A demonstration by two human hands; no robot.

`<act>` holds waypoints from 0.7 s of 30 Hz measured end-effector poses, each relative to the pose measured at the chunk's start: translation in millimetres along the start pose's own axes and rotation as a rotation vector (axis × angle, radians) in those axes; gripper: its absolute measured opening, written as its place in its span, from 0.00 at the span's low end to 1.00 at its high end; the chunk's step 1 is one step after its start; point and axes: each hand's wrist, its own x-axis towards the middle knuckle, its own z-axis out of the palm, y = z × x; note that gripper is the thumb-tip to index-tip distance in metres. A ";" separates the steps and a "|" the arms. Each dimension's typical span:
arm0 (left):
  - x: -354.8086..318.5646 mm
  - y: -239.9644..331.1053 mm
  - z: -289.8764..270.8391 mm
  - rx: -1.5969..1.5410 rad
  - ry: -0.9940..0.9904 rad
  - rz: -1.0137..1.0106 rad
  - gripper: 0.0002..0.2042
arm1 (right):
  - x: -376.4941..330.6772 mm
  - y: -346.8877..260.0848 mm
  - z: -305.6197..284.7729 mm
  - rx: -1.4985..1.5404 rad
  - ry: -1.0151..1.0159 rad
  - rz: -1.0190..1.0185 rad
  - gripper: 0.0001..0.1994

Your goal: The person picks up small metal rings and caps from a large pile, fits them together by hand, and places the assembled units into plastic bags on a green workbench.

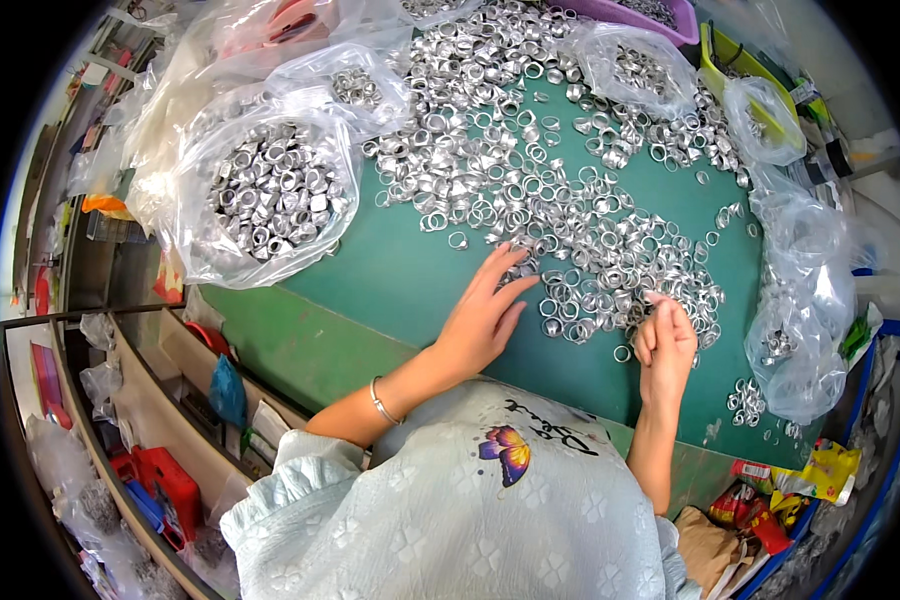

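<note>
A person leans over a green table (390, 280) strewn with small silver rings (530, 170), heaped thickest toward the far side and thinning to a loose scatter near the hands. The left hand (485, 315) lies flat on the table at the near edge of the scatter, fingers spread and stretched forward, their tips touching the closest rings; it grips nothing. A thin bangle (380, 400) circles that wrist. The right hand (665, 345) is held upright just beside the rings on the right, its fingertips pressed together as if pinching something small, though what sits between them I cannot tell. At the far left a clear bag (270, 195) stands open, filled with the same rings, and more clear bags (805, 320) with a few rings in them slump along the right edge. A purple tray (660, 15) sits at the far end. Low on the left, well away from the hands, is a red box (165, 480).
</note>
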 end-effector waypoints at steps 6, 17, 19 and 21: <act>-8.2 3.2 6.2 0.012 -0.054 0.071 0.15 | -8.7 0.2 -32.5 0.877 -0.147 0.428 0.12; -9.3 6.8 13.5 -0.006 0.014 0.047 0.13 | -37.8 -23.7 -24.6 0.967 0.114 0.543 0.15; -5.3 12.4 15.8 -0.022 0.048 0.033 0.12 | -39.0 -7.6 -44.8 1.051 -0.150 0.422 0.13; -3.9 12.3 15.8 -0.022 0.051 0.045 0.11 | -38.9 4.0 -68.1 1.194 -0.363 0.376 0.12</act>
